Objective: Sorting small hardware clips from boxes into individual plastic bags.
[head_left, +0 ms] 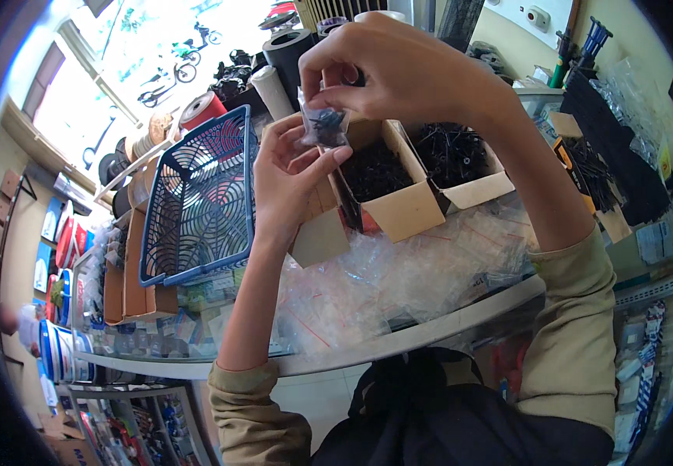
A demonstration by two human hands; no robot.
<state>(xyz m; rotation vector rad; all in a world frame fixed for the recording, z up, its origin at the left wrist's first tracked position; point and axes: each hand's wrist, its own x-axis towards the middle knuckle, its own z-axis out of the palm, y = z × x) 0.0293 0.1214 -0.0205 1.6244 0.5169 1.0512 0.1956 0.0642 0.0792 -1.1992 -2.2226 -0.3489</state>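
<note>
My left hand [294,179] holds a small clear plastic bag [323,126] with several black screws in it, fingers cupped under its lower part. My right hand [398,70] pinches the bag's top edge from above. Both hands hover over an open cardboard box [398,206] filled with black screws. A second cardboard box [476,186] of black screws sits just to its right.
A blue plastic basket [197,198] leans at the left. A heap of empty clear bags [398,272] covers the glass counter [430,330]. Black rolls and tubes [290,50] stand behind. Shelves with packaged goods [65,256] are at the left, bagged black parts [616,163] at the right.
</note>
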